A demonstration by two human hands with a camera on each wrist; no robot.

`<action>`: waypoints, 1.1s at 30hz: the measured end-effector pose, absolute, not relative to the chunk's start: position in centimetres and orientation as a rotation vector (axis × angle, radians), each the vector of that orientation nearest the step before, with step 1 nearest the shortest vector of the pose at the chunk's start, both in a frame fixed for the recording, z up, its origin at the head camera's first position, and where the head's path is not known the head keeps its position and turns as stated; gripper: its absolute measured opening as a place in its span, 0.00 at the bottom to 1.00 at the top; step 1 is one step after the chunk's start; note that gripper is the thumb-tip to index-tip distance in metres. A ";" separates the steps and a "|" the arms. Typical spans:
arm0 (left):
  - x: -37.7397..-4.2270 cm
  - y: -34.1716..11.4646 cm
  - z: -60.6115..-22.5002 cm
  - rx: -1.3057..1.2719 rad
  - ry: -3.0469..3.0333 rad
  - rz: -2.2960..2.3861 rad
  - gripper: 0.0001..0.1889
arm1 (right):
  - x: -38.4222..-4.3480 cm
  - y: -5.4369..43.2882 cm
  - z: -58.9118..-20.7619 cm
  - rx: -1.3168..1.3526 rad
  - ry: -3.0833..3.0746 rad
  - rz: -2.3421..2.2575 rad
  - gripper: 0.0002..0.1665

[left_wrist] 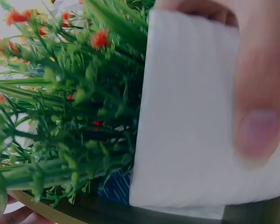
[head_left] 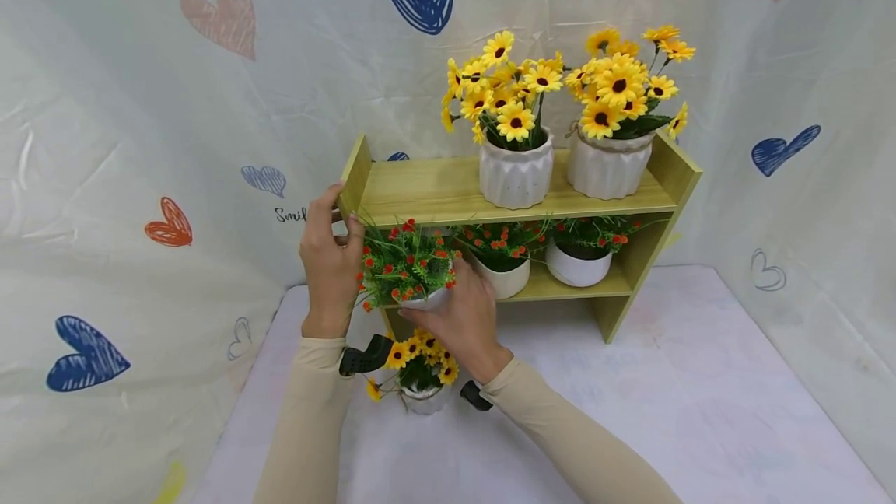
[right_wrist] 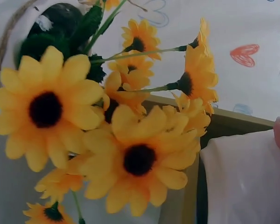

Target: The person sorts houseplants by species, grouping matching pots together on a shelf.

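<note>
My right hand (head_left: 465, 309) grips a white pot (head_left: 428, 300) of green foliage with small red flowers (head_left: 406, 263), at the left end of the shelf's lower tier. Its thumb (left_wrist: 259, 126) lies across the pot's front in the left wrist view, and the fingers behind are mostly hidden. My left hand (head_left: 330, 259) holds the left side panel (head_left: 357, 169) of the wooden shelf (head_left: 420, 181), fingers curled at its edge. In the right wrist view the same white pot (right_wrist: 247, 182) shows beside the panel.
Two ribbed white pots of yellow flowers (head_left: 516, 173) (head_left: 609, 169) stand on the top tier, centre and right. Below them sit two white pots (head_left: 505, 278) (head_left: 579, 264) of red flowers. Another pot of yellow flowers (head_left: 423, 399) stands on the table (head_left: 560, 411) between my forearms.
</note>
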State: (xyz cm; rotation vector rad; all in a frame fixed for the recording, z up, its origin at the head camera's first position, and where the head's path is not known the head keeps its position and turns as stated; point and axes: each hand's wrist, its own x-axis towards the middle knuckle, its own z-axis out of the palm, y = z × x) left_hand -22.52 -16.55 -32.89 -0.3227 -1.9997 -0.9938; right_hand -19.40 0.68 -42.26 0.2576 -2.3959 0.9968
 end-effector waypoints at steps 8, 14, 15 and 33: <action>-22.4 -16.5 -32.6 -0.307 -2.012 -0.988 0.22 | -20.8 -0.4 -41.4 0.273 -2.437 0.786 0.57; -22.2 -16.4 -32.6 -0.308 -2.014 -1.007 0.22 | -21.2 -0.8 -41.3 0.228 -2.459 0.650 0.59; -22.3 -16.4 -32.6 -0.315 -2.012 -1.004 0.22 | -21.3 -0.8 -41.3 0.229 -2.458 0.611 0.55; -22.3 -16.5 -32.7 -0.334 -2.005 -1.014 0.22 | -20.8 -0.6 -41.7 0.251 -2.528 0.676 0.47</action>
